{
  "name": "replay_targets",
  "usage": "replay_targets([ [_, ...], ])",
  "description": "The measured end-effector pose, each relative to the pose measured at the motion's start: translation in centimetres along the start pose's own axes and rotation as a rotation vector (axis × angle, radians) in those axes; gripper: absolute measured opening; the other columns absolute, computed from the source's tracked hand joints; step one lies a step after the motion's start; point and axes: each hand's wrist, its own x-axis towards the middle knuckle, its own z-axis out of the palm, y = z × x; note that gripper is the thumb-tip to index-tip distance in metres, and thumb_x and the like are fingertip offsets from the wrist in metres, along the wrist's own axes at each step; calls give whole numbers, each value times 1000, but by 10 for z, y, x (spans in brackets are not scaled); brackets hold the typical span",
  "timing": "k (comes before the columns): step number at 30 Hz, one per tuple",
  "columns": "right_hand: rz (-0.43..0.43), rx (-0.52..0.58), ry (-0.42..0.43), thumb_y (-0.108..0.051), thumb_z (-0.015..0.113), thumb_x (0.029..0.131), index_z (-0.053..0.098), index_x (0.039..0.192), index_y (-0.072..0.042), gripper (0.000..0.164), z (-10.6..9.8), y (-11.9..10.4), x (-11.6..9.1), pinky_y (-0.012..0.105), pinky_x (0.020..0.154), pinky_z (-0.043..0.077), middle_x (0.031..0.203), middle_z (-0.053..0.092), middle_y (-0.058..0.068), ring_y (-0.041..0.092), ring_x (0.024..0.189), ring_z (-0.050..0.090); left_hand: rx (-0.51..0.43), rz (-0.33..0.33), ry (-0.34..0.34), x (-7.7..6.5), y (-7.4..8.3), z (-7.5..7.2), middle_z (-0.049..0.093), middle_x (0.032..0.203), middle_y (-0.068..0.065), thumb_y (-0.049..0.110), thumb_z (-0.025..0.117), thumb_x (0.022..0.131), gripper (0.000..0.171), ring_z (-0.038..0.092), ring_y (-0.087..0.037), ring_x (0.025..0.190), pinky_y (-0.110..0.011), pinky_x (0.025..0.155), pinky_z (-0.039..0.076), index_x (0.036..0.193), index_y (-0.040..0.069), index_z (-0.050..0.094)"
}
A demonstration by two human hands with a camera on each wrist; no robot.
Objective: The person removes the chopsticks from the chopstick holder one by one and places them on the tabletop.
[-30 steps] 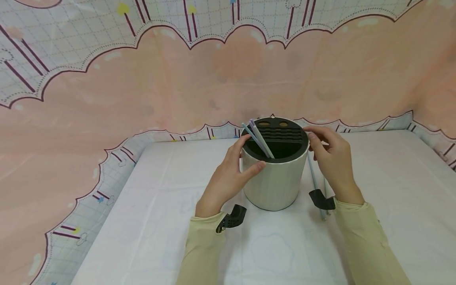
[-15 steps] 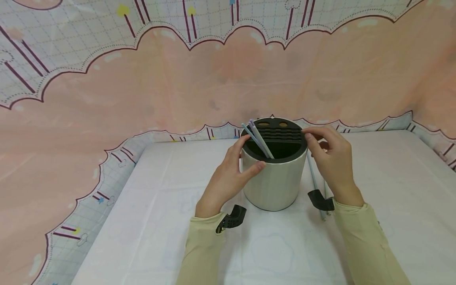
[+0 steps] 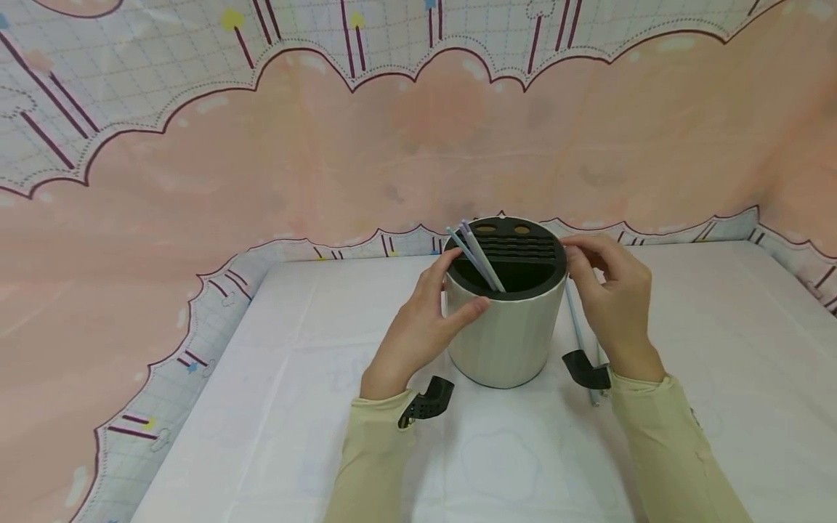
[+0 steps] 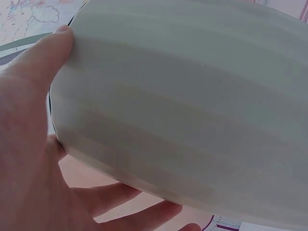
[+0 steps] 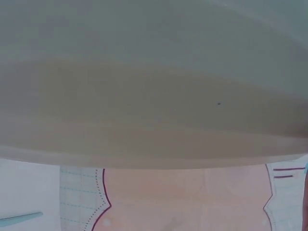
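A round off-white pen holder (image 3: pixel 503 341) with a black slotted top (image 3: pixel 523 249) stands upright on the white table. Two slim pen-like sticks (image 3: pixel 480 258), one pale blue and one whitish lilac, lean to the left in its large opening. My left hand (image 3: pixel 425 319) grips the holder's left side, thumb over the front rim; in the left wrist view its fingers (image 4: pixel 144 214) reach round the pale wall. On the opposite side, my right hand (image 3: pixel 611 298) has thumb and forefinger together at the rim, other fingers curled. The wall fills most of the right wrist view.
Slim sticks lie on the table right of the holder, a pale blue one (image 3: pixel 574 316) among them, partly hidden behind the right wrist. A patterned peach and white cloth (image 3: pixel 392 160) hangs behind the table (image 3: pixel 314 327) and along its left side.
My right fingertips shifted slightly left onto the rim half a second ago and are back at its outer edge now. The left hand, holder and sticks look much the same.
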Motion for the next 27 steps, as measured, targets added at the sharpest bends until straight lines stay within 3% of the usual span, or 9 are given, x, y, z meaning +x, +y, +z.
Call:
replay_targets([
  [10, -14, 82, 28, 5, 54, 82, 65, 90, 7, 14, -1, -11, 0, 19, 73, 44, 80, 61, 13, 6, 72, 54, 6, 0, 5, -4, 2, -1, 24, 138, 15, 76, 44, 70, 71, 40, -9, 114, -43, 79, 43, 129, 60, 8],
  [21, -81, 66, -83, 4, 61, 79, 65, 90, 5, 12, 6, -23, -2, 20, 76, 44, 84, 63, 11, 8, 79, 56, -2, -5, -6, -4, 0, -3, 23, 139, 14, 76, 44, 70, 72, 40, -11, 115, -45, 80, 43, 130, 58, 8],
  [27, -95, 78, -112, 4, 62, 78, 66, 89, 3, 12, 11, -20, -4, 19, 68, 40, 78, 60, 8, 8, 72, 50, -5, 1, -1, -2, 0, -3, 24, 138, 14, 76, 44, 70, 72, 40, -10, 115, -44, 80, 43, 130, 58, 9],
])
